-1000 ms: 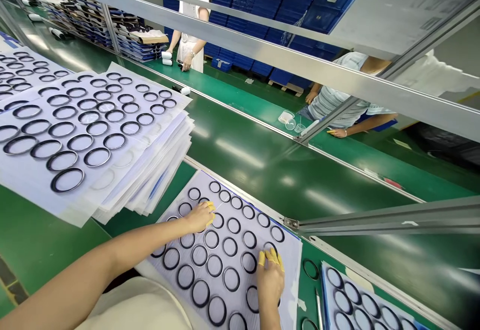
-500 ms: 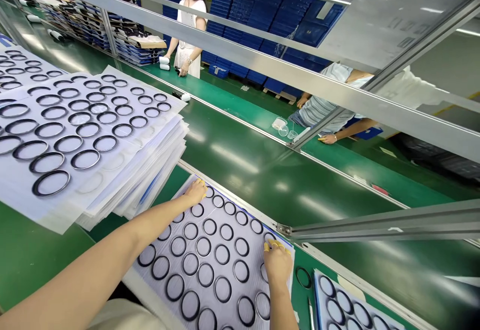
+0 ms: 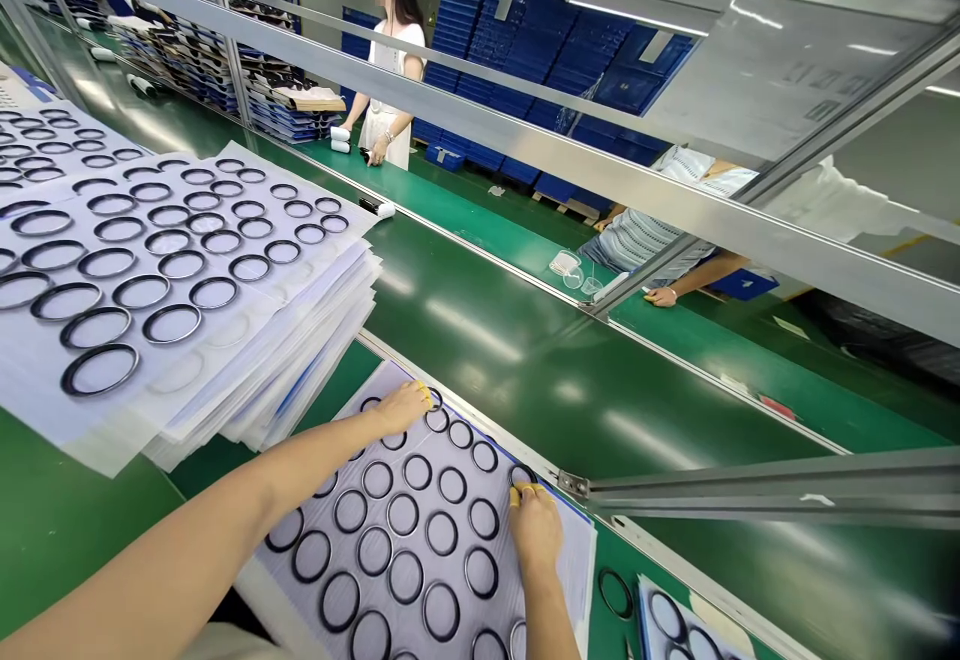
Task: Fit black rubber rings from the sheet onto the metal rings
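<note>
A white sheet of black rubber rings point(image 3: 420, 530) lies on the green bench in front of me, with the rings in rows. My left hand point(image 3: 401, 407) rests at the sheet's far left part, its yellow finger cots beside a ring point(image 3: 436, 398). My right hand point(image 3: 535, 528) is at the far right edge, fingertips on another ring point(image 3: 523, 475). Whether either hand grips a ring is hidden. A tall stack of similar ring sheets point(image 3: 187, 280) sits to the left, apart from both hands. One loose black ring point(image 3: 616, 594) lies on the bench right of my right hand.
A further ring sheet point(image 3: 675, 625) lies at the lower right. A wide green conveyor belt point(image 3: 510, 360) runs beyond an aluminium rail point(image 3: 465, 390). Across it, a person in striped top point(image 3: 645, 245) and a standing person point(image 3: 390, 70) work before blue crates point(image 3: 525, 70).
My right hand has moved up toward the sheet's far edge. My left hand has shifted slightly along the sheet, and the whole view has tilted a little.
</note>
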{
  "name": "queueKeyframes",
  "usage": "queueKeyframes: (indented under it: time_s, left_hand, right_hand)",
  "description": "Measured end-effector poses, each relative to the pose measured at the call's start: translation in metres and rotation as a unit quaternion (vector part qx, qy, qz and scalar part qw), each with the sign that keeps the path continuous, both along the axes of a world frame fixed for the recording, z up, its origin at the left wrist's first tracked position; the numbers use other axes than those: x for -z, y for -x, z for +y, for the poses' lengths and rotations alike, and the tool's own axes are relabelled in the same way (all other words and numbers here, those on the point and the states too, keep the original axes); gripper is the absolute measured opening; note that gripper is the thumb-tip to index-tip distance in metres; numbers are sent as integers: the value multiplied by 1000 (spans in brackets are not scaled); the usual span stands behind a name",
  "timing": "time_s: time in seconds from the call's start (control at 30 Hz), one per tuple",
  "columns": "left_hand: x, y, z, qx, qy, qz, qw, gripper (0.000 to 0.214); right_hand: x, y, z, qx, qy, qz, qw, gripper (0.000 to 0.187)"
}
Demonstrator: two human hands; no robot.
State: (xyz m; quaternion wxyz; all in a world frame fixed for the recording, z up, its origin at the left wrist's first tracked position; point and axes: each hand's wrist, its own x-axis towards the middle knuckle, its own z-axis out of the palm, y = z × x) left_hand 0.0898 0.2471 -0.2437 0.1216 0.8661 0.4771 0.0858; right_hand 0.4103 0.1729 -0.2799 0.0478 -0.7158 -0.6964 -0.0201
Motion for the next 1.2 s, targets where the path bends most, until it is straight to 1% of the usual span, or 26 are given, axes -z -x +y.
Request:
queueKeyframes:
  time_s: [0.07, 0.17, 0.3, 0.43, 0.53, 0.6, 0.7, 0.8, 0.93, 1.03, 1.13, 1.2]
  left_hand:
    - [0, -10, -5, 25, 2, 2, 1000, 27]
    - [-1, -21, -10, 28, 8, 9, 1000, 27]
    - [-2, -24, -9, 29, 10, 13, 999, 28]
    - [-4, -26, -9, 34, 3, 19, 999, 27]
    - [-3, -28, -10, 28, -4, 25, 999, 27]
    - [-3, -30, -10, 25, -10, 25, 999, 27]
    - [-3, -33, -8, 20, -21, 13, 999, 25]
    - [-4, -42, -6, 27, -36, -6, 999, 22]
    - [-2, -65, -9, 66, -40, -14, 997, 18]
    - [4, -79, -14, 76, -23, -4, 997, 18]
    - [10, -87, -17, 68, -1, -1, 998, 23]
    - [11, -89, -16, 54, 15, -9, 998, 25]
  right_hand:
    - [-4, 0, 0, 6, 18, -3, 1000, 15]
    - [-11, 3, 1, 18, 28, -7, 999, 16]
    - [-14, 21, 5, 38, 8, -7, 999, 18]
    - [-11, 36, 7, 18, -19, 13, 1000, 20]
    - [-9, 31, 4, 27, -54, 28, 998, 33]
    - [-7, 22, 0, 32, -70, 35, 996, 35]
    - [-1, 7, -6, 31, -80, 43, 995, 27]
    - [6, -2, -9, 44, -91, 46, 994, 16]
    - [10, -5, -7, 40, -90, 51, 994, 19]
    - [8, -4, -6, 26, -77, 60, 995, 19]
    - [0, 0, -5, 18, -76, 81, 994, 29]
    - [-4, 6, -5, 10, -76, 104, 992, 35]
